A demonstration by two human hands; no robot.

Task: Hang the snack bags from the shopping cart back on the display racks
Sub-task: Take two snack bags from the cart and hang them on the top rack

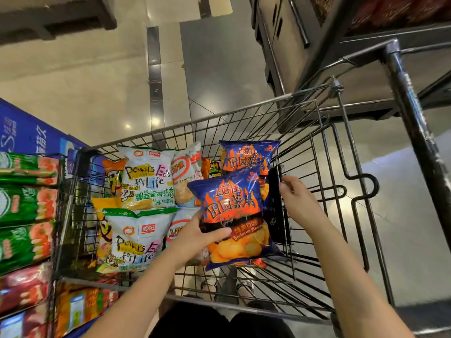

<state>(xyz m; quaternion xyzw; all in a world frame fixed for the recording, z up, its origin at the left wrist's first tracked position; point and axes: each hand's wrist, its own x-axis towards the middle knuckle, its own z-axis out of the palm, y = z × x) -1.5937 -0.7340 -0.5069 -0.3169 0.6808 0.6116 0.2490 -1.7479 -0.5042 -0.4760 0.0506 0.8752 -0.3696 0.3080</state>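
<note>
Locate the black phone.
In the head view, the black phone stands against the cart's right wire wall, pinched by the right hand, beside the blue chip bags.

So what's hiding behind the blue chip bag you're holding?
Behind the held blue chip bag stands another blue bag just like it; only its top shows, the rest is covered.

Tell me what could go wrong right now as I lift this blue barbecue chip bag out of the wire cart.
1. The left hand pinches only the left edge of the blue flame-print barbecue chip bag, so it might slip or swing.
2. The right hand holds a dark flat object against the wire shopping cart wall; it could drop through the bars.
3. A second identical blue bag lies right behind and may get dragged along.
</note>
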